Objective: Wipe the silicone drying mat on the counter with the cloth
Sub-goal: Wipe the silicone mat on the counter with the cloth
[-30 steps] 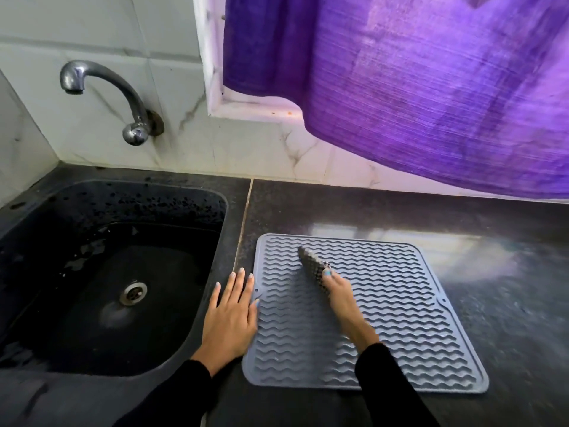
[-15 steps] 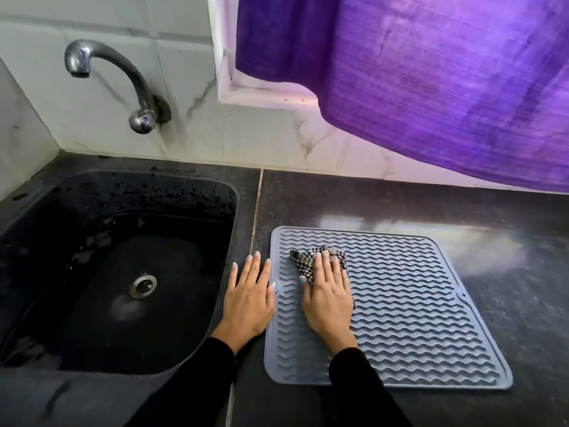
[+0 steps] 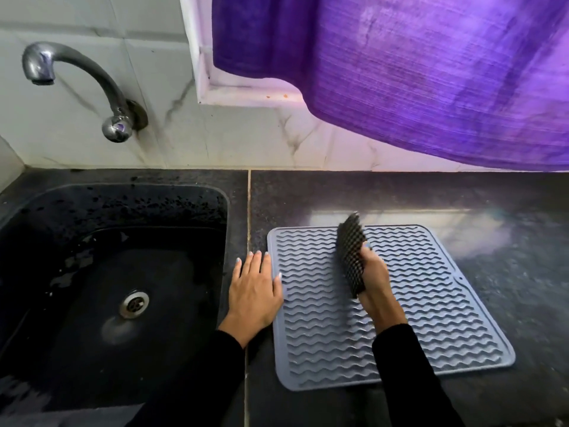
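Note:
A grey-blue silicone drying mat (image 3: pixel 431 303) with wavy ridges lies flat on the dark counter (image 3: pixel 508 211), right of the sink. My right hand (image 3: pixel 375 282) is over the mat's upper middle, gripping a black-and-white checked cloth (image 3: pixel 351 254) that stands on edge, its top reaching the mat's far rim. My left hand (image 3: pixel 254 291) lies flat with fingers spread at the mat's left edge, the thumb resting on the mat. Both arms wear black sleeves.
A black sink (image 3: pixel 77 211) with a metal drain (image 3: pixel 134 304) sits at the left. A chrome tap (image 3: pixel 80 81) sticks out of the tiled wall above it. A purple curtain (image 3: pixel 415 72) hangs over the counter's back right.
The right hand has turned from flat on the cloth to gripping it on edge, and has swept right and farther along the mat. The left hand has stayed at the mat's left edge.

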`<act>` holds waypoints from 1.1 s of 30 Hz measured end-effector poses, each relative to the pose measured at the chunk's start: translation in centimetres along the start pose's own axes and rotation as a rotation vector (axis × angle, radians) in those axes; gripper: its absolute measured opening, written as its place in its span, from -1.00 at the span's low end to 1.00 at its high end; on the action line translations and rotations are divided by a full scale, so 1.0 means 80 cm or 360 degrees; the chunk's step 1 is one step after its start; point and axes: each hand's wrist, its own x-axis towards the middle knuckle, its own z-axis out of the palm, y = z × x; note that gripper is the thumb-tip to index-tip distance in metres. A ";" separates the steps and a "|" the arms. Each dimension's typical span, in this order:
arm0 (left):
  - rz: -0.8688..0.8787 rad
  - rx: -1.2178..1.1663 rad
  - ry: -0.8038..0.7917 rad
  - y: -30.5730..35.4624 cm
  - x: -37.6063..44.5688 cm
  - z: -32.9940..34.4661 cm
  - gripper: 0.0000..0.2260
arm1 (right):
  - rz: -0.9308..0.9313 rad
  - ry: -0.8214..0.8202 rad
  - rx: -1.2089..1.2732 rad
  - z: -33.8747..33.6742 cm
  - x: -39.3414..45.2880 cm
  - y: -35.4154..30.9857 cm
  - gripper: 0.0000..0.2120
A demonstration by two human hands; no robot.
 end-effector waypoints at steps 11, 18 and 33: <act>-0.0044 0.0000 -0.0050 -0.010 0.032 0.030 -0.36 | -0.1055 -0.0241 -0.2181 0.060 -0.032 0.065 -0.36; -0.0077 0.0023 0.0023 -0.007 0.030 0.032 -0.49 | -0.0903 -0.0602 -0.2018 0.046 -0.010 0.042 -0.49; -0.0100 -0.0082 0.0043 -0.010 0.030 0.033 -0.32 | -0.0736 -0.0051 -0.1093 -0.052 0.010 -0.038 -0.61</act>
